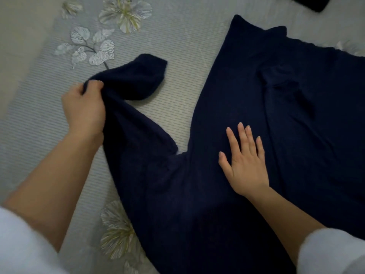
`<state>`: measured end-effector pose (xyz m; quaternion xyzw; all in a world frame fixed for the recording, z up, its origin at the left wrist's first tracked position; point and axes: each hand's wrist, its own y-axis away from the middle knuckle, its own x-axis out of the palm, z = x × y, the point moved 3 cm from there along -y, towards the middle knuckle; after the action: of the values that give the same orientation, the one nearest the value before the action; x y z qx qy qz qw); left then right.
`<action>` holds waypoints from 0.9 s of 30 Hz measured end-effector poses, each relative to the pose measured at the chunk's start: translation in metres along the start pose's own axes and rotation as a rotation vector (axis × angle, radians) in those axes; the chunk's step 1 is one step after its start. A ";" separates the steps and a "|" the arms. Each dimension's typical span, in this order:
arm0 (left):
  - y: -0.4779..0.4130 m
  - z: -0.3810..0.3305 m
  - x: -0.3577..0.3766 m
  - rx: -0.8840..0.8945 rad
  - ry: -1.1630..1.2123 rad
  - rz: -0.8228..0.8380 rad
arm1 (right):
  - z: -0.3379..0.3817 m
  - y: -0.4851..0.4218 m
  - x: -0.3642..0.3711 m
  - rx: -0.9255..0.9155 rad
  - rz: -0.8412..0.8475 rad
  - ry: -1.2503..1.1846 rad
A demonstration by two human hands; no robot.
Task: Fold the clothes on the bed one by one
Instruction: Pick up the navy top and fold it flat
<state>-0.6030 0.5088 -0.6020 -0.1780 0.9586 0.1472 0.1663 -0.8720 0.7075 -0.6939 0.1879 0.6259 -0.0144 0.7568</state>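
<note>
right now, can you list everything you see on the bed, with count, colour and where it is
sweater: one, dark navy, spread over the middle and right of the bed
sleeve: one showing, dark navy, bunched and lifted at the left of the sweater
bedspread: one, pale grey with white flower prints, under everything
dark object: one, black, top right corner, mostly cut off, cannot tell what it is
left hand: one, bare, at the left, fingers curled round the sleeve
right hand: one, bare, lying flat on the sweater with fingers straight
person's cuffs: two, white, bottom left and bottom right corners
</note>
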 end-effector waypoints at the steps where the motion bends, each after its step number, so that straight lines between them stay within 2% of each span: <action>1: -0.003 -0.005 -0.011 0.019 0.043 -0.041 | 0.000 0.001 0.000 -0.003 0.011 -0.003; 3: -0.003 -0.015 -0.025 0.065 0.134 -0.098 | -0.001 0.002 -0.002 -0.007 0.036 -0.033; 6: 0.014 -0.036 -0.020 0.186 0.214 -0.099 | -0.001 -0.001 -0.011 -0.020 0.078 -0.113; 9: 0.053 -0.061 0.007 0.357 0.142 -0.047 | -0.002 0.003 -0.029 -0.007 0.093 -0.368; 11: 0.092 -0.074 0.030 0.467 0.112 0.021 | -0.010 0.013 -0.044 0.116 -0.007 -0.649; 13: 0.135 -0.075 0.052 0.559 0.109 0.189 | -0.021 0.025 -0.053 0.319 -0.093 -0.894; 15: 0.177 -0.056 0.071 0.638 0.072 0.438 | -0.029 0.029 -0.053 0.552 -0.012 -1.284; 17: 0.208 -0.021 0.081 0.679 -0.139 0.693 | -0.029 0.028 -0.048 0.694 0.164 -1.690; 18: 0.219 0.001 0.084 0.680 -0.318 0.821 | -0.030 0.027 -0.048 0.734 0.209 -1.804; 20: 0.224 0.046 0.077 0.700 -0.728 0.985 | -0.030 0.021 -0.043 0.798 0.195 -1.916; 21: 0.224 0.063 0.072 0.728 -0.866 1.014 | -0.033 0.019 -0.041 0.828 0.163 -1.943; 23: 0.217 0.077 0.061 0.801 -0.973 0.981 | -0.034 0.012 -0.041 0.847 0.113 -1.989; 25: 0.209 0.079 0.055 0.803 -0.977 0.930 | -0.039 0.005 -0.046 0.830 0.020 -2.030; 27: 0.202 0.079 0.052 0.719 -0.927 0.921 | -0.045 0.000 -0.054 0.843 -0.107 -2.103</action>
<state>-0.7063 0.7012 -0.6471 0.3875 0.7568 -0.0605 0.5230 -0.9260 0.7092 -0.6496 0.2954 -0.3679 -0.4072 0.7820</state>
